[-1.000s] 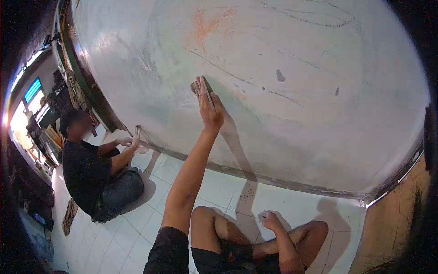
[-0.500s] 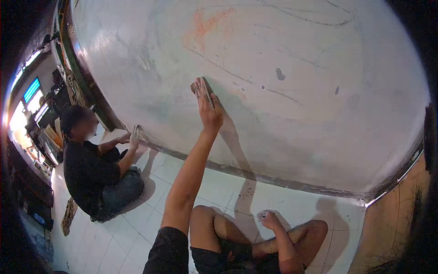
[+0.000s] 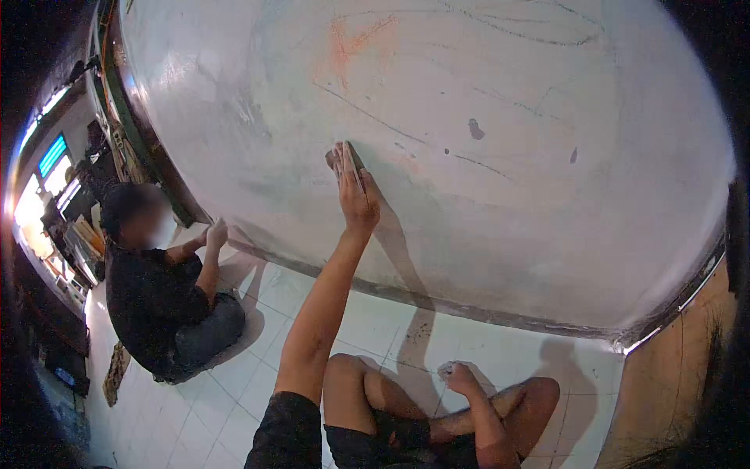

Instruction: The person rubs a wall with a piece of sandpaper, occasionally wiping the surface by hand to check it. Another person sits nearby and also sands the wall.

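Note:
My left hand is pressed against a large pale wall panel, its dusty fingers pointing up. Under those fingers lies a small brown sanding pad, mostly covered by the hand; its exact make cannot be told. Low on the right, my right hand is closed near my bent leg, above the tiled floor. A pale, whitish bit shows at its fingertips, too small to name. Orange smears, dark pencil-like lines and grey spots mark the panel's surface.
A co-worker in dark clothes sits on the floor at left, hands close together near the panel's lower edge. A brown board stands at right. White floor tiles run below the panel.
My left hand has slid slightly down the panel with the pad. The co-worker's hands have drawn back from the panel's edge. My right hand has barely moved.

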`<state>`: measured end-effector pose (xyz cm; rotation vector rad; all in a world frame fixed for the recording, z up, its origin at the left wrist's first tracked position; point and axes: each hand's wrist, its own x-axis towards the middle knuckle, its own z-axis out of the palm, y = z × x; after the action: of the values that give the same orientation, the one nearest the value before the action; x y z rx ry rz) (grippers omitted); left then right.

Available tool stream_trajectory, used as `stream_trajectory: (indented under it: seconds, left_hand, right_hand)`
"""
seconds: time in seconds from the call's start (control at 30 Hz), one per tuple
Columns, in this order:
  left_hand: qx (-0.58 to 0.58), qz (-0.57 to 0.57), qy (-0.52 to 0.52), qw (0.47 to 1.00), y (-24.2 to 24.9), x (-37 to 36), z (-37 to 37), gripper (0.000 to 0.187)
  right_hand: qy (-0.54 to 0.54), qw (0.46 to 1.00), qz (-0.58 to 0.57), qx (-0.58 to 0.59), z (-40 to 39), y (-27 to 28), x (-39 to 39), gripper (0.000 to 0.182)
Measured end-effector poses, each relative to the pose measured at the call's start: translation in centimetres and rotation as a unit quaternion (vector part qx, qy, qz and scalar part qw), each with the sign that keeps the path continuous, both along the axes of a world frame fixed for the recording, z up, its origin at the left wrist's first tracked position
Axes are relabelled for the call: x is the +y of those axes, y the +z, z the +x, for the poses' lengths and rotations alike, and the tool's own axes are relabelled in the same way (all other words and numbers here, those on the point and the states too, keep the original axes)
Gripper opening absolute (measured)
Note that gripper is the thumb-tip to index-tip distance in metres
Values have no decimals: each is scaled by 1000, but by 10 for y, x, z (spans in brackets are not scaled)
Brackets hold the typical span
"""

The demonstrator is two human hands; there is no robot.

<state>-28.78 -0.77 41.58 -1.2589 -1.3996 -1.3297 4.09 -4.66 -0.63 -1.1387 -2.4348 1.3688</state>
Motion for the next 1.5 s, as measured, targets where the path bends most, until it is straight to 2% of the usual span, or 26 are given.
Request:
stream_trajectory:
  seconds: [0.03, 0.13, 0.23, 0.27, 0.33, 0.4, 0.47, 0.53, 0.63, 0.73, 0.87, 0.93, 1.03, 1.13, 1.23, 1.3, 1.37, 1.5]
  left_hand:
    - [-8, -7, 3, 1000, -1, 0, 1, 51]
    - [-13, -10, -3, 1000, -3, -1, 3, 52]
    - [-26, -15, -19, 999, -7, -2, 4, 51]
    - [-32, -19, -25, 999, -9, -2, 4, 51]
    - [-26, -20, -20, 999, -12, 0, 2, 51]
    - [-26, -20, -19, 999, -13, 1, 2, 50]
    - [-33, -22, -21, 999, -15, 0, 4, 50]
    - [-15, -16, -7, 1000, -17, 1, 2, 50]
    - [-10, -11, 9, 1000, -19, 1, 4, 50]
    - [-26, -16, 5, 1000, -20, -1, 7, 50]
    - [-21, -22, -7, 1000, -25, 1, 1, 51]
    - [-38, -27, -7, 999, -24, -2, 8, 51]
    - [-33, -36, 16, 999, -28, -2, 7, 52]
    - [-24, -38, 14, 999, -32, -1, 6, 52]
    - [-14, -41, 17, 999, -33, -3, 6, 53]
    - [-12, -40, 19, 999, -35, -3, 6, 52]
    - [-16, -35, 15, 999, -38, -1, 6, 52]
    - [-5, -43, 23, 999, -39, -3, 6, 52]
  right_hand:
    - [-3, 1000, -25, 6, 1, 5, -1, 22]
    - [16, 999, 29, 15, 4, 18, -4, 21]
    - [20, 999, -43, 22, 4, 36, -4, 22]
    - [34, 999, -12, 30, 4, 38, -4, 22]
    - [62, 996, 51, 45, 5, 25, -1, 23]
    - [21, 997, 69, 10, 1, -14, 1, 24]
    - [13, 999, 48, -2, 1, -12, 0, 25]
    - [37, 999, -13, 10, 4, 48, -5, 25]
    - [46, 997, 57, 23, 5, 49, -6, 26]
    - [38, 999, 32, 15, 7, 54, -7, 29]
    - [35, 999, 29, 20, 4, 25, -3, 32]
    - [42, 998, 23, 36, 5, 36, -4, 33]
    - [20, 999, 24, -39, 6, 77, -11, 31]
    - [26, 999, -24, 24, 4, 46, -5, 30]
    - [17, 1000, -11, -6, 5, 60, -8, 28]
    - [25, 999, 12, 20, 4, 25, -4, 28]
    - [34, 999, 18, 28, 4, 17, -2, 28]
    - [36, 999, 39, 4, 4, 32, -5, 27]
